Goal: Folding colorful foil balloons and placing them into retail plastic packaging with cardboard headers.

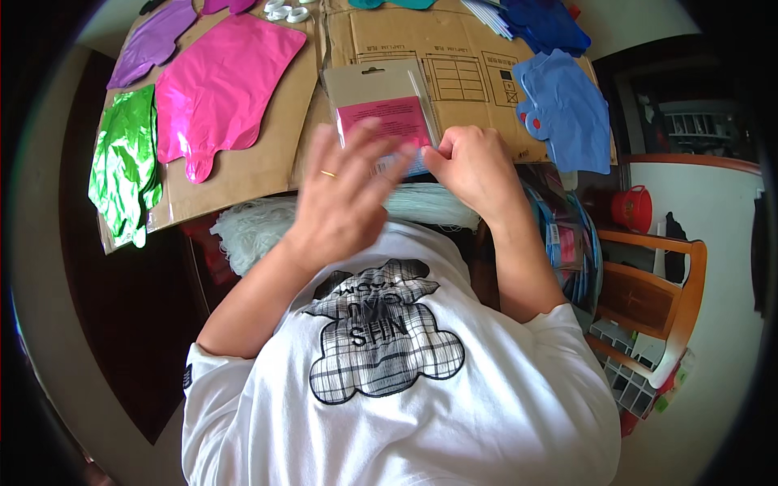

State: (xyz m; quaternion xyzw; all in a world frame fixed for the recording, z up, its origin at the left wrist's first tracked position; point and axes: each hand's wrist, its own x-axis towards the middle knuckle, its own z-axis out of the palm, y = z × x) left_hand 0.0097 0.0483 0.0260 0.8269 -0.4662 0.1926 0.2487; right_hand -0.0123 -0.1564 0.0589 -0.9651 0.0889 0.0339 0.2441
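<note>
A flat clear plastic packet [381, 117] lies on the cardboard in front of me. Its card has a grey top with a hanging slot, a pink printed panel and some blue at the near end. My left hand [344, 190], a ring on one finger, hovers over the packet's near left part, its fingers spread and smeared by motion; I see nothing held in it. At the near right corner of the packet, my right hand [474, 168] is closed with thumb and curled fingers pinched at the edge. The fingertips are partly hidden.
Flat foil balloons lie around: pink [231, 85], green [124, 162], purple [154, 42], light blue [565, 109] and dark blue [545, 26]. White ribbon rolls [285, 11] sit at the far edge. Whitish stringy material [251, 231] hangs below the cardboard. A wooden chair [648, 300] stands right.
</note>
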